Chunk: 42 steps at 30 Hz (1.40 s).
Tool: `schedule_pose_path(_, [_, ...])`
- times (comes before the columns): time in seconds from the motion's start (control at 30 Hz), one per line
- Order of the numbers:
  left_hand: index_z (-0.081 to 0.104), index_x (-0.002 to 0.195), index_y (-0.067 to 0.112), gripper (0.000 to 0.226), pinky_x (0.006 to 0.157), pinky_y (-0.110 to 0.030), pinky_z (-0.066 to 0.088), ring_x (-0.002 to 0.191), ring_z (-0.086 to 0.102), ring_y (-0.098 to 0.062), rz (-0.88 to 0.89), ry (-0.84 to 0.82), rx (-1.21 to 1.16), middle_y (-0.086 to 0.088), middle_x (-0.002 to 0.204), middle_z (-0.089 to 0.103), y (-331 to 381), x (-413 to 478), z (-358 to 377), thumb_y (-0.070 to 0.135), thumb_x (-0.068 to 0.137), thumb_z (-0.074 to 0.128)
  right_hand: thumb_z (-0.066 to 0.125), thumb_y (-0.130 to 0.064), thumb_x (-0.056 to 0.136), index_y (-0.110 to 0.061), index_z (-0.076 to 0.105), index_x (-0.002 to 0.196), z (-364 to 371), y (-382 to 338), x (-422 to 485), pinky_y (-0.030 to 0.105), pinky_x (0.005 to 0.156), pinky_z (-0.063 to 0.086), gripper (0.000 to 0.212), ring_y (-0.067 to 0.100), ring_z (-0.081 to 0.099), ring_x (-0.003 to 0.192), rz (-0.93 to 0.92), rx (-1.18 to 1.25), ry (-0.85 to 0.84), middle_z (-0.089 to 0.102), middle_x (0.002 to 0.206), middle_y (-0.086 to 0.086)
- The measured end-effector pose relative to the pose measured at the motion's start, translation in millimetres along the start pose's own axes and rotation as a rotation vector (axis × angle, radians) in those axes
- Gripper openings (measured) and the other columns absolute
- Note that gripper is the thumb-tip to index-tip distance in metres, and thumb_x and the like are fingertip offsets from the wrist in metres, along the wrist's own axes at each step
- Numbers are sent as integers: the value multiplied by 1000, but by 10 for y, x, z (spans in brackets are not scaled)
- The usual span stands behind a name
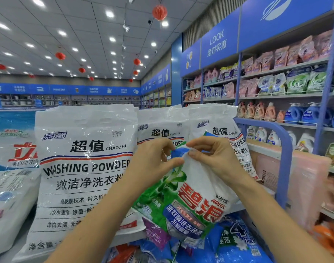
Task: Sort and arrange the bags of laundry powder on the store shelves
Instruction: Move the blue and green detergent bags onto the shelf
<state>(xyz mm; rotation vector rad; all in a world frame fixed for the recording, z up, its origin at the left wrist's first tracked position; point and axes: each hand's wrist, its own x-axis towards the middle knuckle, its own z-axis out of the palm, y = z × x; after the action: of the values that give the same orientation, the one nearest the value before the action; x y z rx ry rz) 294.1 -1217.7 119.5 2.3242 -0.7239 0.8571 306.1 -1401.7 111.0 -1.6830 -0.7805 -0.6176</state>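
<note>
1. The Ariel bag point(196, 198) of laundry powder, green and white with red characters, is held upright in front of the person, above a heap of blue bags point(238, 242)
2. The left hand point(154, 160) pinches the bag's top edge between thumb and fingers; the right hand point(213, 154) pinches the same edge just beside it, fingers curled
3. Directly behind stand large white bags point(84, 168) marked "WASHING POWDER", upright and side by side
4. At far left sits a red-lettered bag point(16, 149)
5. At right, a blue rail point(284, 145) borders the display; beyond it, wall shelves point(284, 95) carry detergent bottles and pouches
</note>
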Motion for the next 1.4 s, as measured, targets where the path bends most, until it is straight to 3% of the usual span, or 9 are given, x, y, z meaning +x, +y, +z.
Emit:
schedule_pose_path(0.1, [63,103,21,31,70,-28,50,76,59,-8,-82,-70,-53,5,87,64,-2,62,21,41,80,70,71,1,76,-20,71,83,-41,36,6,20,72,55,22,4,67,78,0,18,17,73,79,-13])
schedule_pose_path(0.33, [63,73,4,16,60,-31,46,63,56,-17,-125,-1,-420,-18,72,66,131,199,6,13,83,71,69,0,79,-19,70,87,-90,103,-34,17,64,54,21,6,69,76,-17,109,40,74,81,-7])
schedule_pose_path(0.57, [34,87,17,23,57,-36,26,66,41,-23,152,42,305,0,71,46,318,358,-22,33,98,48,66,-25,79,-20,68,95,-227,324,-216,29,75,57,18,14,70,86,149,78,-112,74,91,0])
schedule_pose_path(0.67, [31,92,20,19,58,-36,30,65,42,-24,116,41,293,-4,76,53,250,371,-84,33,100,43,64,-23,85,-13,67,100,-384,552,-331,38,88,53,18,14,65,94,296,-95,-299,70,99,6])
schedule_pose_path(0.77, [33,92,21,16,56,-36,32,63,45,-25,152,72,242,-5,74,56,232,358,-111,32,100,43,51,-30,91,-8,62,113,-384,662,-423,29,86,52,33,18,64,101,396,58,-448,69,109,7])
schedule_pose_path(0.87, [39,93,16,14,57,-41,36,62,47,-31,198,127,243,-8,69,54,200,357,-116,28,100,44,53,-31,87,3,61,94,-287,685,-392,29,69,50,35,16,63,77,335,39,-305,68,85,7])
schedule_pose_path(1.03, [45,90,6,17,47,-37,31,48,47,-33,239,329,251,-7,56,48,-75,263,-182,20,98,42,54,-36,81,-14,61,72,-301,462,-202,16,51,44,25,5,58,56,131,-208,-61,63,61,-6])
schedule_pose_path(1.23, [50,93,-1,12,48,-34,26,46,42,-29,-87,453,64,-6,54,45,-569,-14,116,9,98,48,64,-26,88,-11,68,75,-451,-115,411,21,47,30,20,13,51,49,-331,-899,-254,58,57,-4])
schedule_pose_path(1.4, [53,107,-1,15,45,-31,24,44,37,-17,-159,442,-106,-1,55,47,-702,-30,325,10,98,48,56,-34,93,-9,66,81,-464,-64,808,26,53,26,29,16,46,61,-249,-1144,-386,63,71,4])
